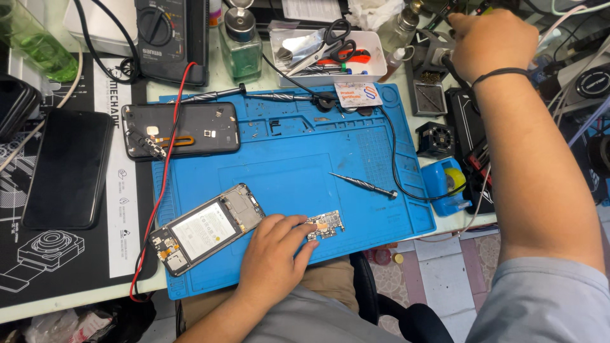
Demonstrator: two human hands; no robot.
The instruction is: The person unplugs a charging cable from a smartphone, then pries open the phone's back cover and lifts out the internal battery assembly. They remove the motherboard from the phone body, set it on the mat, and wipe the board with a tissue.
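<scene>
On the blue mat [286, 171], the left hand [270, 260] pins a circuit board [325, 225] under flat, open fingers, which could slip, while the right hand [489, 41] closes its grip on something I cannot make out.

Left hand [274, 254] flat, fingers extended; right hand [489, 44] outstretched, fisted.

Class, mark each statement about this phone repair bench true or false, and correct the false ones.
1. The left hand presses a small circuit board on the blue mat. True.
2. The opened phone lies on the floor. False: it lies on the mat.
3. The right hand holds the scissors. False: they lie in a white tray.
4. A screwdriver lies on the mat. True.
</scene>
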